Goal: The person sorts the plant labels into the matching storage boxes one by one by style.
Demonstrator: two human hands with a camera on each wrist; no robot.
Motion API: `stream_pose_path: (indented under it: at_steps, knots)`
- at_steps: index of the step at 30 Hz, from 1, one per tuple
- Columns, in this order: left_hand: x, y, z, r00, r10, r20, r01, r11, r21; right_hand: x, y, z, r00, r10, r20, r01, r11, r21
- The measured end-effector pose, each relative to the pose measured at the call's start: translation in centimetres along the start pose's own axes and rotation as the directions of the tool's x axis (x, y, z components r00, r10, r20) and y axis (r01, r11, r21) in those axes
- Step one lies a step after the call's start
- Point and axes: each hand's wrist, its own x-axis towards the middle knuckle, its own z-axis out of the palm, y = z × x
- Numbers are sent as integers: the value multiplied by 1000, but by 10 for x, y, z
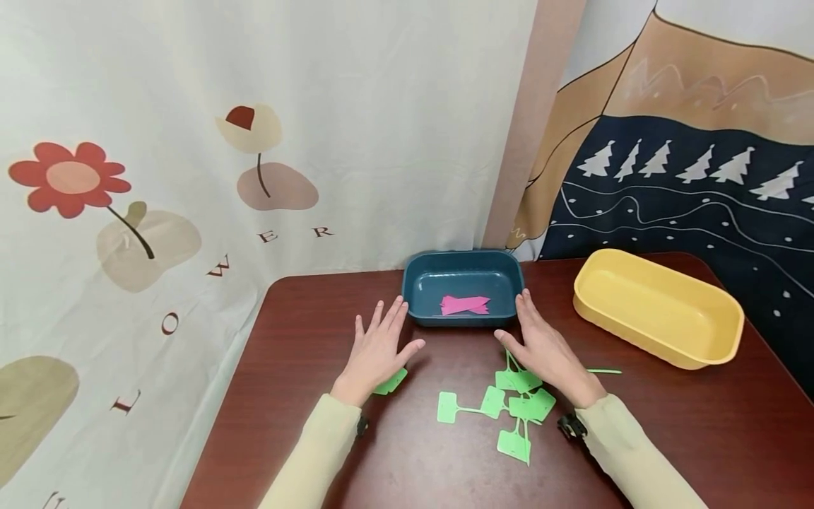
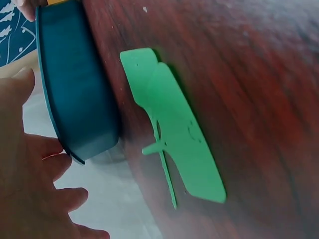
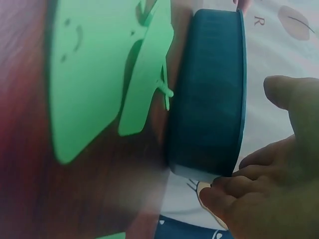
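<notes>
A dark blue plastic basin (image 1: 464, 321) stands near the table's back edge, with several pink flat pieces (image 1: 465, 305) lying in it. My left hand (image 1: 376, 351) reaches to its left side, fingers spread and fingertips at the rim. On the opposite side my right hand (image 1: 548, 348) has its straight fingertips against the basin's right end. Below the left hand lie green tag-shaped cable ties (image 2: 182, 134), partly hidden by it in the head view. A loose cluster of similar green cable ties (image 1: 531, 405) is spread on the table by the right hand, partly covered by it.
A yellow basin (image 1: 661, 343) stands on the right of the dark red-brown table (image 1: 299, 332). Behind the table hang a pale curtain (image 1: 381, 141) with flower prints and a dark cloth (image 1: 674, 184) with white trees.
</notes>
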Motion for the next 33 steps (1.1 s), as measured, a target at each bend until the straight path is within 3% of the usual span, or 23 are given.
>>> stream_pose_path:
  at_steps: [7,10,13,18,21,25,29,33]
  knots:
    - [-7,-11,3,999,-22,-37,21,1000,-10,2,-3,0,998,-55,18,55,998,-23]
    - [-10,-12,5,999,-24,-42,23,1000,-17,-5,1,-8,997,-78,-14,77,995,-63]
    - [-16,-11,3,998,-19,-56,19,1000,-16,-20,5,-26,990,-99,-96,85,986,-145]
    - [-25,-10,-5,994,7,-108,-9,1000,-24,-57,27,-77,956,-114,-271,43,966,-255]
    - [-29,-6,-7,989,25,-143,-33,998,-52,-79,54,-108,939,-45,-342,-50,963,-263]
    - [-30,-1,-8,984,47,-173,-60,995,-75,-98,92,-135,906,137,-401,-235,949,-208]
    - [-31,0,-6,979,54,-197,-73,994,-87,-107,123,-146,862,300,-410,-376,919,-119]
    - [-32,-1,-3,977,40,-211,-60,994,-89,-109,146,-145,839,370,-399,-429,901,-66]
